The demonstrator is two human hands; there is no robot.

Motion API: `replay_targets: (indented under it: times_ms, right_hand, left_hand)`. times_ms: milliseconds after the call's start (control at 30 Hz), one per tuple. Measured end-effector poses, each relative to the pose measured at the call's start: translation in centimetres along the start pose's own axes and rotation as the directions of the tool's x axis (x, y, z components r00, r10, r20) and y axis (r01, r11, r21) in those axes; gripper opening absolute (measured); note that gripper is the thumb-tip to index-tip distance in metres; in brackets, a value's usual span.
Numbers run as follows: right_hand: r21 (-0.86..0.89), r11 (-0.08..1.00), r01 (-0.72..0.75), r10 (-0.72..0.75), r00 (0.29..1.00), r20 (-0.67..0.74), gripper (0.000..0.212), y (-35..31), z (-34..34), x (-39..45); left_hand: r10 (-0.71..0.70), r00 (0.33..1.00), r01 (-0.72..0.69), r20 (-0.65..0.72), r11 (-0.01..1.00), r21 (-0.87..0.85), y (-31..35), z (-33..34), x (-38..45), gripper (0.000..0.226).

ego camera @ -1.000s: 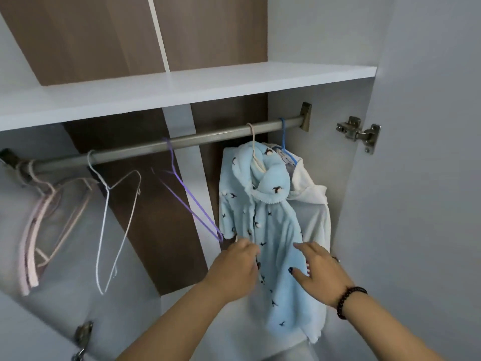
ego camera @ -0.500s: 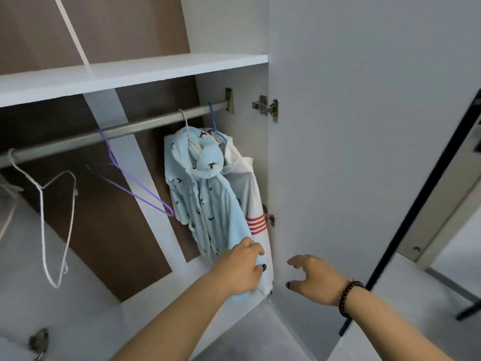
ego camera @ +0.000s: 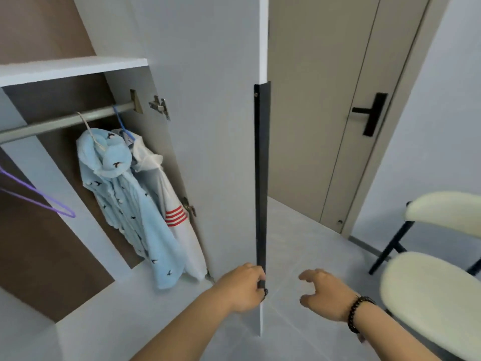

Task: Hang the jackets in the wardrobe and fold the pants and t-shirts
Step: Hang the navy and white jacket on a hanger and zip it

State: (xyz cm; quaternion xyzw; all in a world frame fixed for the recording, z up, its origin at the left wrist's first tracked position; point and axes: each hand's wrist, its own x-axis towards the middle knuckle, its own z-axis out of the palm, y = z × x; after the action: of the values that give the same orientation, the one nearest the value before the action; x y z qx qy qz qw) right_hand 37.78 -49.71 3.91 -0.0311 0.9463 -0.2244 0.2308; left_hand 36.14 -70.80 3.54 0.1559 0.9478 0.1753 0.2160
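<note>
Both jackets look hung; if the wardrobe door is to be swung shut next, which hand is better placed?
Left. The left hand already grips the bottom of the black handle strip on the wardrobe door. The right hand hovers beside it, fingers loosely curled, holding nothing.

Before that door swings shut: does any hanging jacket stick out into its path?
Nothing visible does. The left hand grips the wardrobe door at its black handle strip; the blue jacket and white jacket hang inside.

soft even daylight, slight motion blur, wide-angle bending at edges.
</note>
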Motion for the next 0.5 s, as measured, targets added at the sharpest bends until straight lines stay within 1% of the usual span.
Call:
replay_targets:
  times_ms: [67, 133, 267, 367, 500]
  right_hand:
    - [0.016, 0.999, -0.039, 0.04, 0.999, -0.036, 0.057, 4.3, -1.0, -2.4]
    - [0.066, 0.996, -0.066, 0.071, 0.995, -0.074, 0.055, 8.3, -1.9, -4.5]
    - [0.151, 0.976, -0.159, 0.178, 0.977, -0.119, 0.056, 14.5, -2.9, -8.9]
    - [0.203, 0.953, -0.223, 0.255, 0.956, -0.147, 0.056, 18.6, -3.2, -11.8]
    - [0.296, 0.906, -0.301, 0.358, 0.92, -0.158, 0.051, 23.4, -3.2, -15.0]
  left_hand:
    - [0.037, 0.998, -0.037, 0.041, 0.999, 0.004, 3.6, 1.8, 1.0, 0.041]
    - [0.079, 0.995, -0.08, 0.052, 0.997, 0.013, 7.4, 2.8, 2.3, 0.046]
    - [0.17, 0.98, -0.174, 0.1, 0.984, 0.038, 14.9, 4.5, 4.8, 0.046]
    - [0.255, 0.958, -0.266, 0.134, 0.961, 0.076, 20.3, 5.8, 6.8, 0.045]
    - [0.359, 0.912, -0.382, 0.198, 0.92, 0.091, 26.4, 7.9, 9.3, 0.043]
